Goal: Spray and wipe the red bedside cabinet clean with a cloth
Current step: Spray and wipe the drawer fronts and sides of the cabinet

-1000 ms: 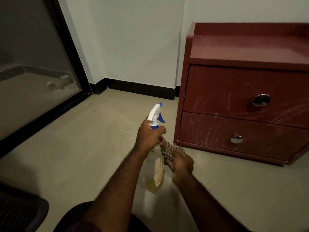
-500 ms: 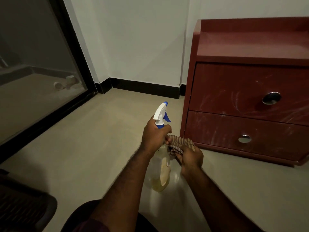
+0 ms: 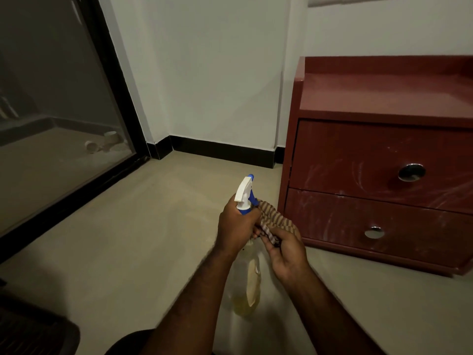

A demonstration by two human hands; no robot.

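Note:
The red bedside cabinet (image 3: pixel 378 160) stands on the floor at the right, against the wall, its two drawer fronts streaked with white smears. My left hand (image 3: pixel 236 226) grips the neck of a spray bottle (image 3: pixel 247 288) with a white and blue trigger head and yellowish liquid, held upright in front of the cabinet's lower left corner. My right hand (image 3: pixel 285 252) holds a brown striped cloth (image 3: pixel 275 221) bunched right beside the bottle's neck. Both hands are close together, a short way from the cabinet's bottom drawer.
A glass sliding door with a black frame (image 3: pixel 120 98) runs along the left. Black skirting (image 3: pixel 220 149) lines the white wall behind. A dark woven object (image 3: pixel 33 331) sits at the bottom left corner. Beige floor lies between me and the wall.
The view has tilted up and shifted, so the cabinet sits lower and further right in frame. My hands stay together on the bottle and cloth, with the cloth now raised nearer the trigger.

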